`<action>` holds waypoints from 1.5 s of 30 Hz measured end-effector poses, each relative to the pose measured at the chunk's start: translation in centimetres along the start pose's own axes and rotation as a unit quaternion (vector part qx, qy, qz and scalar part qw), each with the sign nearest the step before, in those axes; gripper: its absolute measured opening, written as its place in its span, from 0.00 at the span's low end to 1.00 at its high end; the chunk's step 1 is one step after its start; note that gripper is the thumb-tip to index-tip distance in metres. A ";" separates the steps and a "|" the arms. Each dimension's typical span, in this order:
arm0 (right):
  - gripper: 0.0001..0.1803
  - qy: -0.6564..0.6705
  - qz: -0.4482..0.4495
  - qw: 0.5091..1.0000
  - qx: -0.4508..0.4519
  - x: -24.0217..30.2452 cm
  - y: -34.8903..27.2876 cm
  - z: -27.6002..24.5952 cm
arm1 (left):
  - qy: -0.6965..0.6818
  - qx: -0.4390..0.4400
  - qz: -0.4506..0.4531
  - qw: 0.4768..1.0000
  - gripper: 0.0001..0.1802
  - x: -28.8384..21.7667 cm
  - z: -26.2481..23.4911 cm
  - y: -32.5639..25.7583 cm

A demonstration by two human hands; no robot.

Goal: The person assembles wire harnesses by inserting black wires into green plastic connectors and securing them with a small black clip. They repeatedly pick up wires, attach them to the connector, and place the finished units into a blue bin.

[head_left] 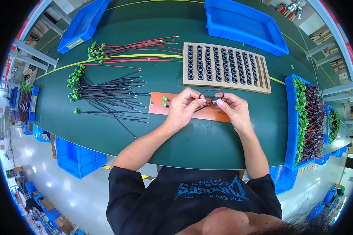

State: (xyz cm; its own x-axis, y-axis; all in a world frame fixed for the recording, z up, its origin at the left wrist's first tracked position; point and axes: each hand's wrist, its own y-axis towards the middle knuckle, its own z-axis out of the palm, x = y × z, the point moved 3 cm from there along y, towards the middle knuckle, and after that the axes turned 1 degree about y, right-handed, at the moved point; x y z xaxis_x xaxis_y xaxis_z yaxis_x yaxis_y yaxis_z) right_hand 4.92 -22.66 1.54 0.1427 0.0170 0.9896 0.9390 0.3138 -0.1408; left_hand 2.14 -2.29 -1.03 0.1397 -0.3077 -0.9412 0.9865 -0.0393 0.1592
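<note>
One pinch per side, both closed. Left hand (184, 106): thumb and forefinger together on a dark wire (212, 89). I judge that too light a squeeze could let it spring loose. Right hand (236, 111): thumb and fingertips close around a black ring (214, 100), held just above the right half of the orange board (156, 106). A slip there could drop it; I cannot tell whether the wire runs through it.

Counts, left to right: one black wire bundle (110, 90) and one mostly red bundle (137, 46), strands too overlapped for me to number; two green plugs (164, 104) on the board; one wooden rack (223, 87), about nine filled columns; one loaded blue bin (291, 125).
</note>
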 end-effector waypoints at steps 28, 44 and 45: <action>0.12 0.008 -0.005 1.000 -0.003 -0.3 -0.1 -0.3 | 0.181 0.001 0.102 0.978 0.04 -0.7 0.6 -0.3; 0.12 0.015 -0.017 0.999 -0.039 -0.3 -0.3 -0.1 | 0.283 0.031 0.233 0.930 0.05 -2.8 2.1 0.2; 0.13 0.020 -0.022 0.999 -0.037 -0.3 -0.2 -0.3 | 0.296 0.036 0.241 0.923 0.05 -2.9 1.9 0.2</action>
State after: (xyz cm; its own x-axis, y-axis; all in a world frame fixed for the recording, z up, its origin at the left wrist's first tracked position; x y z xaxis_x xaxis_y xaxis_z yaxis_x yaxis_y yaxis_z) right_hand 4.73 -23.00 1.22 0.1114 -0.0329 0.9932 0.9648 0.2430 -0.1002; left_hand 1.76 -3.24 2.34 0.6045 0.2677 -0.7503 0.7922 -0.1034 0.6014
